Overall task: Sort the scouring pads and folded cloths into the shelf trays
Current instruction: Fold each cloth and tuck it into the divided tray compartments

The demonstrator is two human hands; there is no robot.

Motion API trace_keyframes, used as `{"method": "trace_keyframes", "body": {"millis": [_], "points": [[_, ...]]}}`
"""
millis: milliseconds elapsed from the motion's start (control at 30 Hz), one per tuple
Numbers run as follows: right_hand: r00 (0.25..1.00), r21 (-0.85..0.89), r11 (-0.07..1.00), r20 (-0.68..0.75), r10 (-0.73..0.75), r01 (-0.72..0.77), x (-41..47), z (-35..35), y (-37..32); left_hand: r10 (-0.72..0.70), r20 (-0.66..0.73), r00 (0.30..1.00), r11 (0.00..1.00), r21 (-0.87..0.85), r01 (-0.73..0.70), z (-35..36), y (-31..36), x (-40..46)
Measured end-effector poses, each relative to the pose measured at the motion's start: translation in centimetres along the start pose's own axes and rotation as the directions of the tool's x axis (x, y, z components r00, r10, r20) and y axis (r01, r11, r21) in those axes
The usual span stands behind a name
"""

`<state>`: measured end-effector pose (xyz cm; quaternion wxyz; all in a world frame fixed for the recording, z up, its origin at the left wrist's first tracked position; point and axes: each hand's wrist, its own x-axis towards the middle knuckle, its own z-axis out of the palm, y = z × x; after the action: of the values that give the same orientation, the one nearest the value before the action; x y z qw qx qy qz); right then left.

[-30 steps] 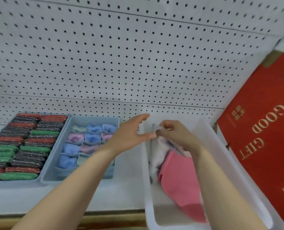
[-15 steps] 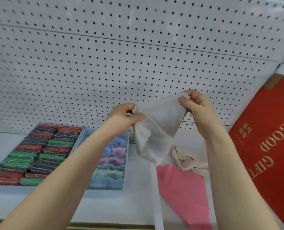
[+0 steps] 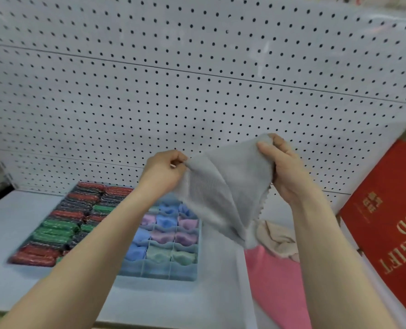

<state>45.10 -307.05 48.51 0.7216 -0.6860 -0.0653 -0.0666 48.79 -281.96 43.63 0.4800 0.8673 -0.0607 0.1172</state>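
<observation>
Both hands hold a grey cloth [image 3: 223,186] up in front of the pegboard [image 3: 197,79]. The left hand [image 3: 164,170] pinches one upper corner, its fingers [image 3: 177,160] curled tight against the thumb. The right hand [image 3: 281,167] grips the other upper corner, which sits higher, with the thumb pressed on the near face of the fabric and the other fingers curled behind it. The cloth hangs stretched between the two hands and tapers to a point below; a zigzag edge shows on the side toward the right hand.

Taking the cloth as the landmark: below and left of it a blue divided tray [image 3: 164,271] rests on the shelf [image 3: 12,233], its cells filled with folded cloths [image 3: 164,236] in blue, pink and green. Further left of that lie rows of red and green scouring pads [image 3: 62,224]; the tray under them cannot be made out. Directly below the cloth's hanging tip lie a pink cloth [image 3: 275,288] and a crumpled beige cloth [image 3: 278,241], touching each other. To the right of the cloth a red box [image 3: 392,224] with gold lettering leans at an angle against the pegboard.
</observation>
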Motion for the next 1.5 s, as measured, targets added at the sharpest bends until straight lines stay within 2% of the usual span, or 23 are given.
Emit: {"method": "trace_keyframes", "body": {"millis": [133,200,267,300,333,367,400,467,567,733,800,900,1033,1133,1200,1233,1267,1333,1367,1433,1500], "points": [[0.997,-0.071,0.997,0.073,0.025,-0.02,0.1,1.3,0.5,0.093,0.04,0.995,0.962,-0.262,-0.08,-1.8,0.3,-0.2],[0.992,0.105,0.994,0.123,-0.019,0.006,0.2,1.1,0.5,0.126,0.061,0.99,0.937,-0.336,-0.099,-3.5,0.2,-0.2],[0.984,0.299,0.954,0.166,-0.071,0.019,0.3,0.5,0.3,0.09,0.106,0.99,0.894,-0.446,-0.033,-5.3,-0.3,-0.2],[0.981,0.342,0.94,0.176,-0.077,0.013,0.4,0.3,0.3,0.057,0.125,0.99,0.862,-0.507,0.014,-6.1,-0.7,-0.2],[0.983,0.334,0.943,0.171,-0.067,0.006,0.6,0.3,0.4,0.016,0.13,0.991,0.828,-0.557,0.06,-6.6,-1.0,-0.2],[0.988,0.25,0.968,0.149,-0.046,0.007,0.8,0.6,0.6,-0.029,0.122,0.992,0.809,-0.58,0.095,-6.9,-1.3,-0.1],[0.994,0.082,0.996,0.104,-0.028,0.019,1.1,1.2,1.1,-0.074,0.105,0.992,0.809,-0.575,0.121,-6.9,-1.6,-0.1],[0.999,-0.209,0.977,0.001,-0.035,0.034,1.5,2.6,2.3,-0.143,0.048,0.989,0.844,-0.516,0.147,-6.4,-1.8,-0.2],[0.989,-0.302,0.95,-0.105,-0.109,0.073,1.5,4.9,3.9,-0.178,-0.041,0.983,0.852,-0.507,0.133,-5.0,-1.4,-0.5],[0.97,-0.434,0.869,0.061,-0.237,0.24,-0.4,10.3,4.8,-0.05,-0.142,0.989,0.877,-0.479,-0.025,-1.9,1.2,-1.1],[0.967,-0.428,0.867,0.119,-0.224,0.254,-1.1,11.2,4.9,-0.02,-0.161,0.987,0.876,-0.478,-0.06,-1.3,1.9,-1.2],[0.978,-0.371,0.907,0.133,-0.159,0.198,-1.3,11.2,5.1,-0.007,-0.157,0.988,0.895,-0.441,-0.064,-1.1,1.8,-1.1],[0.984,-0.379,0.909,0.086,-0.153,0.174,-0.9,10.7,5.4,0.031,-0.015,0.999,0.786,-0.618,-0.033,-1.0,1.3,-1.5],[0.99,-0.251,0.958,0.059,-0.132,0.142,-0.7,9.9,5.0,0.038,-0.117,0.992,0.832,-0.547,-0.097,-1.3,0.2,-1.7],[0.992,-0.141,0.983,0.07,-0.109,0.118,-0.5,9.3,4.5,0.021,-0.194,0.981,0.918,-0.385,-0.095,-1.6,-0.6,-1.7],[0.992,-0.081,0.992,0.084,-0.094,0.101,-0.4,9.1,4.3,-0.012,-0.178,0.984,0.948,-0.316,-0.045,-1.8,-0.9,-1.7],[0.992,-0.024,0.996,0.099,-0.081,0.083,-0.3,8.9,4.1,-0.079,-0.104,0.991,0.954,-0.298,0.045,-1.8,-1.1,-1.6],[0.99,0.065,0.996,0.127,-0.062,0.054,0.0,8.4,3.8,-0.236,0.157,0.959,0.889,-0.364,0.279,-2.0,-1.3,-1.5],[0.989,0.089,0.995,0.138,-0.055,0.043,0.1,8.1,3.6,-0.259,0.282,0.924,0.844,-0.399,0.359,-2.0,-1.3,-1.5],[0.99,0.097,0.995,0.134,-0.046,0.033,0.3,7.5,3.5,-0.19,0.395,0.899,0.787,-0.486,0.38,-2.0,-1.3,-1.5],[0.995,0.038,0.999,0.1,-0.031,0.027,0.5,6.8,3.7,-0.123,0.334,0.934,0.707,-0.631,0.319,-1.6,-1.3,-1.2]]}}
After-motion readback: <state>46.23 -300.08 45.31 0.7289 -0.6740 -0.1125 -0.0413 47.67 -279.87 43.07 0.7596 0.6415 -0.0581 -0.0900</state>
